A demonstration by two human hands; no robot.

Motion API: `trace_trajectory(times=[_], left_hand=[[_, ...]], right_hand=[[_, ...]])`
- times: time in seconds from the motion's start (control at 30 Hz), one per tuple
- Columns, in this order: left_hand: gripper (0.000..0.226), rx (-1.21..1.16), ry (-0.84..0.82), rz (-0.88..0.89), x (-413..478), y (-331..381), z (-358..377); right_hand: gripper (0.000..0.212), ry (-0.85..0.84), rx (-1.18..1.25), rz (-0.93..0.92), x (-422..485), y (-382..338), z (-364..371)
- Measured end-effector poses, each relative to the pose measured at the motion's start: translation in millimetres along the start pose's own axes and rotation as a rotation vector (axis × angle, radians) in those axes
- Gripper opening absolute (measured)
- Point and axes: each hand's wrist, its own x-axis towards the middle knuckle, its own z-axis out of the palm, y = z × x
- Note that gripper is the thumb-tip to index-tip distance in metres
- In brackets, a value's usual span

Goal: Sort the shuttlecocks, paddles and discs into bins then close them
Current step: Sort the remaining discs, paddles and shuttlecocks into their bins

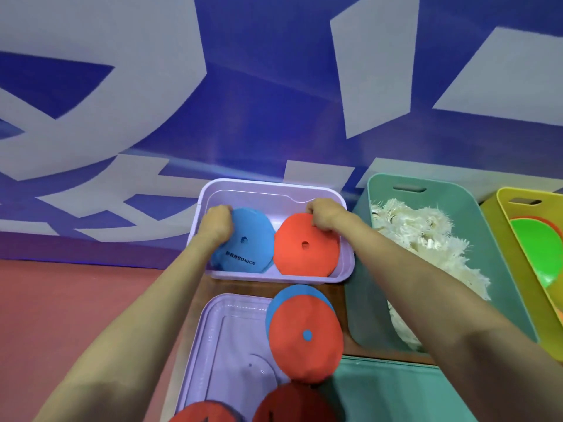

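The left hand (214, 222) curls its fingers over the far edge of a blue disc (246, 248). The right hand (324, 216) pinches the far edge of a red disc (306, 254). These two discs lie side by side in the purple bin (268, 277). Nearer, a purple lid (219, 339) lies on the table (342, 289). A red-on-blue pair (304, 339) overlaps the lid's right edge, and two more red discs (292, 403) lie nearest. To the right, a teal bin (362, 284) holds a heap of white shuttlecocks (426, 239). Farther right, a yellow bin (505, 208) holds green and orange pieces (530, 248).

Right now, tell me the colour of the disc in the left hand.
Blue, with dark lettering. The head view shows the disc in the left hand clearly.
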Motion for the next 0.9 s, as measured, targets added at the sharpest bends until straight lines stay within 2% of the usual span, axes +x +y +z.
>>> trace_trajectory(times=[0.1, 0.2, 0.3, 0.37, 0.53, 0.67, 0.73, 0.9], left_hand=[[0.039, 0.234, 0.008, 0.057, 1.1, 1.1, 9.2], [0.054, 0.285, 0.028, 0.111, -2.7, 7.7, 14.5], [0.057, 0.235, -0.065, 0.134, -10.9, 14.6, 13.2], [0.054, 0.209, -0.052, 0.176, -24.7, 21.8, 11.3], [0.046, -0.005, 0.188, 0.324, -93.9, 41.1, 12.2], [0.040, -0.236, 0.422, 0.436, -165.0, 44.5, 27.6], [0.041, -0.340, 0.428, 0.460, -191.9, 41.3, 43.5], [0.037, -0.400, 0.338, 0.353, -224.0, 23.6, 79.7]], right_hand=[[0.031, 0.091, -0.055, 0.014, 5.4, 1.3, 14.3], [0.042, 0.082, -0.119, 0.014, 6.4, 2.3, 22.2], [0.049, -0.015, -0.158, 0.005, -2.8, 1.6, 19.9], [0.052, 0.008, -0.147, -0.018, -15.0, -1.0, 16.4], [0.058, 0.260, 0.017, -0.111, -74.8, -10.6, 10.1], [0.055, 0.413, 0.069, -0.181, -139.6, -15.6, 23.7], [0.052, 0.492, 0.068, -0.241, -168.1, -18.1, 36.8], [0.042, 0.610, 0.116, -0.346, -213.2, -27.3, 83.7]])
